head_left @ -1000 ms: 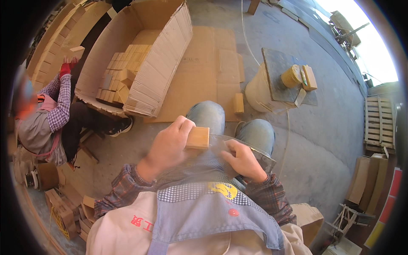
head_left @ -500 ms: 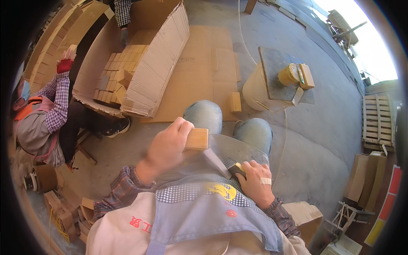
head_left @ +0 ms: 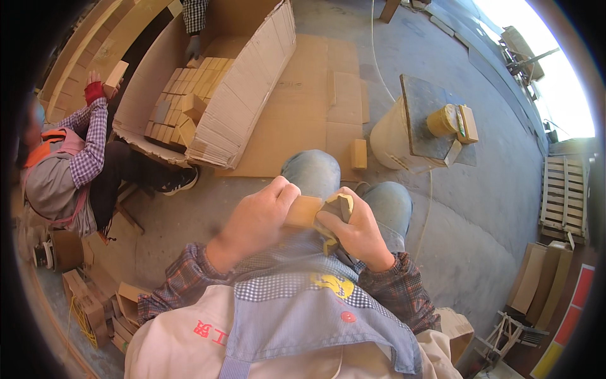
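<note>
My left hand point(head_left: 255, 215) is closed around one end of a small light-brown wooden block point(head_left: 302, 211), held above my knees. At the block's right end, my right hand point(head_left: 361, 230) is closed on a folded piece of sandpaper point(head_left: 335, 208), grey on one face and yellow on the other. The sandpaper meets or wraps that end, and my thumb presses on its grey face. My fingers hide part of both the block and the sheet. Below my right palm something dark shows, too covered to make out.
At left, a co-worker point(head_left: 69, 158) holds a block; another person's gloved hand point(head_left: 194, 47) reaches into a large carton point(head_left: 243, 88) of stacked blocks point(head_left: 189, 95). A single block point(head_left: 359, 154) stands beyond my knees. To its right, a board-topped bucket point(head_left: 391, 136) bears a yellow tub point(head_left: 442, 120).
My right hand has risen from my lap to the block's right end. The flat grey strip beside it no longer shows; folded sandpaper is in its grip. The block stays in my left hand.
</note>
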`<state>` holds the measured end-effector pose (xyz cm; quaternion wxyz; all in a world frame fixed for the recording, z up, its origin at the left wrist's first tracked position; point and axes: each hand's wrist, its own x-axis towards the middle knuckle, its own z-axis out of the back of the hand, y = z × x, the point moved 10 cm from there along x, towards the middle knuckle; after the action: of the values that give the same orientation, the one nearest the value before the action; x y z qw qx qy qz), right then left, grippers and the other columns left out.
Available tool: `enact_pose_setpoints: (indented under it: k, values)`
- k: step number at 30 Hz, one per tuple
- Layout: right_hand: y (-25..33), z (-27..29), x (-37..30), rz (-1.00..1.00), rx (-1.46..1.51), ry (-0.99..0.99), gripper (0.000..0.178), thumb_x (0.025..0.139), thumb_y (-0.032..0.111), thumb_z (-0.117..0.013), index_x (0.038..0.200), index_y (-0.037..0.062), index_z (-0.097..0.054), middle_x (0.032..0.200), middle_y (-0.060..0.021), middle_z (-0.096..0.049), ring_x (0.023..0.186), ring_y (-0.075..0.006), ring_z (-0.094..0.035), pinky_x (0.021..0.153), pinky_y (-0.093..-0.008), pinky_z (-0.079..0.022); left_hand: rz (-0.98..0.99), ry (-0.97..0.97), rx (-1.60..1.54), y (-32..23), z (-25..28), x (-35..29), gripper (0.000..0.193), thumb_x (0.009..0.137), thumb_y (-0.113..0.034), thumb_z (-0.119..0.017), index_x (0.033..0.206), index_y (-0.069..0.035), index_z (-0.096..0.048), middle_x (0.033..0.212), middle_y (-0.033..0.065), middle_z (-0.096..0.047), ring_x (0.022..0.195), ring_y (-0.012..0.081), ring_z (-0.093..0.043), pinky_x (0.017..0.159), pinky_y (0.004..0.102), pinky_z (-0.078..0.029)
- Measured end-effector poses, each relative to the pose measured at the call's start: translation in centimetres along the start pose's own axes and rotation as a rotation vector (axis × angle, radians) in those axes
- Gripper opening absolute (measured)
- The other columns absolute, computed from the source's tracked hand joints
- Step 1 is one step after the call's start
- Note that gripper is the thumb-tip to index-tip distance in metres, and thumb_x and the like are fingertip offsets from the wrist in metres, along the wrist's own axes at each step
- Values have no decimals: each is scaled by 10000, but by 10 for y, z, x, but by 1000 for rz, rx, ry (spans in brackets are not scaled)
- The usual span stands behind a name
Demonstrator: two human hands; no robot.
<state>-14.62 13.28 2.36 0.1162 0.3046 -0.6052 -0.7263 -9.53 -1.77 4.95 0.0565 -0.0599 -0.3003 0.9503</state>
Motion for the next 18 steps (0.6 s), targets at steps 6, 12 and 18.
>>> enact_pose_setpoints:
  k: [6,12,18]
  values:
    - [7,-2,12,59,-157,-57,280,886,141,-823,945,-32,-611,789,-178,-691,694,-239,-651,675,-379,-535,13,46,-23,7,-1,2,608,727,-242,-938,1185,-106,-562,1134,107,-577,970,377,-672,779,463,-577]
    - [16,-3,10,120,-178,-107,291,890,154,-826,940,-31,-607,818,-222,-697,720,-350,-678,669,-393,-536,9,31,-117,9,1,3,618,724,-241,-939,1199,-104,-567,1125,108,-562,984,382,-663,794,460,-568]
    - [4,-4,8,24,-152,-113,280,900,159,-818,971,-18,-612,847,-218,-709,737,-350,-686,700,-392,-543,3,52,-141,14,-3,3,602,732,-237,-938,1194,-105,-577,1126,114,-563,997,381,-649,812,447,-555]
